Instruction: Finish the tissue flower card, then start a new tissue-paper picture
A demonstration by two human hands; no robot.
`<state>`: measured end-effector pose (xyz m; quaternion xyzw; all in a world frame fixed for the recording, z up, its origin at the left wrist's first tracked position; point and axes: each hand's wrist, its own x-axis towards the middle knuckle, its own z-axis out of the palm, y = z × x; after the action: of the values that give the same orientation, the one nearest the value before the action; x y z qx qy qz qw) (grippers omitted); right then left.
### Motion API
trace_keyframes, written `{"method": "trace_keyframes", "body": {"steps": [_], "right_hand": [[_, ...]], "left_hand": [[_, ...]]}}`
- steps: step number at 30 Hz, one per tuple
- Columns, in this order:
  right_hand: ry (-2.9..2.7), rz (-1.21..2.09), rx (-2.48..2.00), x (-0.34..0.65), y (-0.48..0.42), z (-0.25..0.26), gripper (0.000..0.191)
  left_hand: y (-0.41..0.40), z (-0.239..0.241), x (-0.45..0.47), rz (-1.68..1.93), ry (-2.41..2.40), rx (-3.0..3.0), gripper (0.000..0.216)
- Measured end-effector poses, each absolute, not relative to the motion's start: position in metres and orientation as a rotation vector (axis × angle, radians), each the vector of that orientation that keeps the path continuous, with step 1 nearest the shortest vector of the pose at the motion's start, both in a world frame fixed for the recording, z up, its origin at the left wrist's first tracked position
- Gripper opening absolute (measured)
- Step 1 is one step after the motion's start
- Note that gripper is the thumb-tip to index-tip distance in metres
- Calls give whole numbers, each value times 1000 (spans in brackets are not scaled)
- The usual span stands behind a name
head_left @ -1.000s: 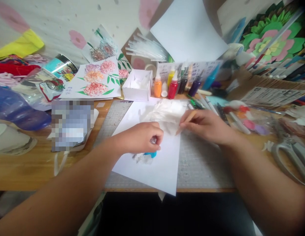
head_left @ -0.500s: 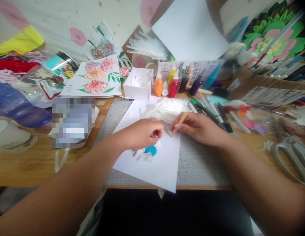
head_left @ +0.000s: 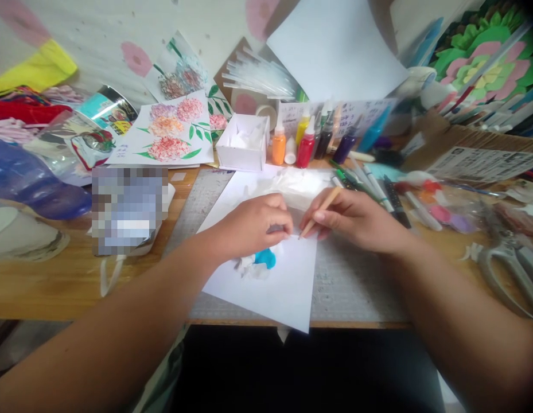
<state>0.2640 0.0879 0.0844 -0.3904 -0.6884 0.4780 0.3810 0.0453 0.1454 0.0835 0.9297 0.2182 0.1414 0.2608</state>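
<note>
A thin wooden stick like a pencil [head_left: 328,201] is pinched in my right hand [head_left: 358,221], its tip pointing down and left. Just left of that tip, the fingertips of my left hand [head_left: 260,226] are pressed together; whatever they hold is too small to make out. Both hands are over a white sheet of paper [head_left: 287,292]. Below my left hand, a bright blue blob [head_left: 266,258] sits beside crumpled white scraps [head_left: 251,268]. Behind the hands lies thin white tissue [head_left: 298,186].
A grey cutting mat [head_left: 352,292] lies under the paper. Paint bottles [head_left: 306,148] and a small white box [head_left: 244,143] stand behind. Several pens [head_left: 378,186] and scissors [head_left: 507,269] are on the right. A phone-like device [head_left: 131,215] and a cup [head_left: 20,235] are on the left.
My left fingertips have shifted slightly right, closer to the stick's tip. The stick now leans further right, with more of it showing above my right hand.
</note>
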Motion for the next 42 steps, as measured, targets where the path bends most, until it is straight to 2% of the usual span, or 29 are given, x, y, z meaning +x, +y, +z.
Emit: {"method": "trace_keyframes", "body": {"steps": [8,13,18,25,37,42], "right_hand": [[-1769,1291,-859,254,88,83,11],[-1678,1306,-916,247,87,81,15],[-1550,1224,-906,247,87,80,20],[-1775,1259,-858,240,86,77,9],[-1801,1133,-873,239,86,76,9],[-1811,1175,-881,240,83,79,11]], "left_hand": [[148,97,34,83,381,2494,11],[150,101,29,-30,351,2515,10],[150,104,29,43,330,2535,9],[149,102,29,61,331,2586,10],[150,100,30,70,380,2624,11],[151,100,29,114,352,2568,13]]}}
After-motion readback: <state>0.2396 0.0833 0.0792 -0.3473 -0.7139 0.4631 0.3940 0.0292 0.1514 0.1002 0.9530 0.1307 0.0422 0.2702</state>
